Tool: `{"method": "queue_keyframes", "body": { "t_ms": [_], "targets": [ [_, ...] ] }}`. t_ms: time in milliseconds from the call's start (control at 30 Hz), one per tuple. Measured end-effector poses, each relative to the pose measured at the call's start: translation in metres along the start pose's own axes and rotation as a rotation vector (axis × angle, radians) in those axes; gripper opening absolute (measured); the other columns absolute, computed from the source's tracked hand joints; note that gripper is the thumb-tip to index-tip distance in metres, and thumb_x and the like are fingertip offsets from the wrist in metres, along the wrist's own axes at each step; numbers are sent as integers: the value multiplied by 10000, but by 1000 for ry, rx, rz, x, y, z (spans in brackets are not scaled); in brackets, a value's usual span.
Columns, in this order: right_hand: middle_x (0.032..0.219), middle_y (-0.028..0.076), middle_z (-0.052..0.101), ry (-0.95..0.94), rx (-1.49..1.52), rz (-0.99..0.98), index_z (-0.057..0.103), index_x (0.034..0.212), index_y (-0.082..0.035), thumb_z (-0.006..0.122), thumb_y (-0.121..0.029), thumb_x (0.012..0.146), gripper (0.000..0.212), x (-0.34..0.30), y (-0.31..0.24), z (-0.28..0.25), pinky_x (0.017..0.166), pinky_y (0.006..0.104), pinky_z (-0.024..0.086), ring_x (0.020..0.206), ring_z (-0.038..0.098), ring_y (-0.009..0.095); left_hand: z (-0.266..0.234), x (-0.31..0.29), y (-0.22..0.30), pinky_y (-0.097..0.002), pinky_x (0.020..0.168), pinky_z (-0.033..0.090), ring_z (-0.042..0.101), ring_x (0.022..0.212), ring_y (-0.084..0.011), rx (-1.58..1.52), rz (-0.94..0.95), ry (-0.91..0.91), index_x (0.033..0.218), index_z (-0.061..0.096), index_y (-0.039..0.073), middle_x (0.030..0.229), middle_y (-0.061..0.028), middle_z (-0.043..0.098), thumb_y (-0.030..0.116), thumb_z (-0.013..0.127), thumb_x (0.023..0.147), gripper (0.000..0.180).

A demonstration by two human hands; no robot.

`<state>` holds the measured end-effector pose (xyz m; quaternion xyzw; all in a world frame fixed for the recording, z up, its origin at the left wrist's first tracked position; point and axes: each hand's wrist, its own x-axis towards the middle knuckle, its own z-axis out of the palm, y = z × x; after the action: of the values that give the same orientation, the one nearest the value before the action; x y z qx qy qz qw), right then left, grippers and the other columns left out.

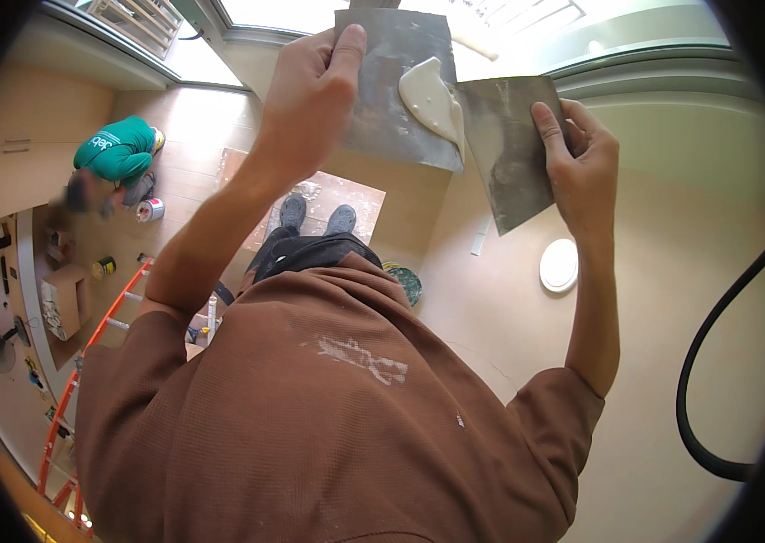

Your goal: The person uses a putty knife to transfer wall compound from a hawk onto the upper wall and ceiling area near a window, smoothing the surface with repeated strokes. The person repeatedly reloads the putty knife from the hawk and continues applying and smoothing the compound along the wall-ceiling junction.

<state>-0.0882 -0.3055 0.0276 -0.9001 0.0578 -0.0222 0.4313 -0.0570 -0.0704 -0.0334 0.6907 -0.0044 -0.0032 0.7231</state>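
My left hand (305, 113) grips a wide, flat metal spreader (387, 68) by its left edge, the thumb pressed on its face. A thick off-white blob of filler (430, 98) sits near that spreader's right edge. My right hand (583, 172) is closed around the right edge of a smaller metal spreader (509, 136), which is tilted and smeared grey. This smaller blade's upper left corner meets or overlaps the larger one beside the filler; whether they touch I cannot tell. Both spreaders are raised in front of me, at the window's height in the picture.
A person in a green shirt (120, 147) crouches at the left by a white can (151, 210). An orange ladder (93, 339) stands at my lower left. Below my shoes lies a stained board (360, 201), with a dark green bucket (408, 285) nearby. A black hose (685, 398) curves at the right.
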Motion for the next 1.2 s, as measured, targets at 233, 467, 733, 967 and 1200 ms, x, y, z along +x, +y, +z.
{"method": "queue_keyframes", "body": {
  "t_ms": [233,467,733,967,1200],
  "targets": [
    [649,43,629,36,133,90,631,933,50,599,-219,887,276,-8,27,22,504,220,375,546,481,50,15,-16,3,-246,434,274,324,471,-34,121,37,114,717,525,10,513,51,378,238,404,981,369],
    [666,34,632,38,285,150,625,948,55,589,-197,896,260,-15,54,52,487,216,362,540,476,39,17,-20,-16,-257,428,274,328,460,-50,226,88,155,697,503,9,494,27,383,230,391,983,379],
    [739,46,651,-23,463,223,620,968,55,585,-200,905,265,-20,67,70,522,200,394,589,519,47,13,-20,-24,-290,412,272,337,430,-72,306,89,154,656,469,13,472,3,391,231,402,978,395],
    [839,65,659,-109,738,388,629,975,49,582,-206,909,268,-28,77,83,640,204,461,705,581,77,13,-23,-20,-310,416,292,355,425,-93,341,90,164,659,481,0,461,-24,397,227,409,973,394],
    [904,56,642,-202,939,514,595,1024,40,558,-167,919,235,-28,68,82,695,223,494,788,602,92,8,-18,-20,-282,411,272,337,437,-61,249,56,158,680,499,-3,482,7,390,219,404,975,382]
  ]
}}
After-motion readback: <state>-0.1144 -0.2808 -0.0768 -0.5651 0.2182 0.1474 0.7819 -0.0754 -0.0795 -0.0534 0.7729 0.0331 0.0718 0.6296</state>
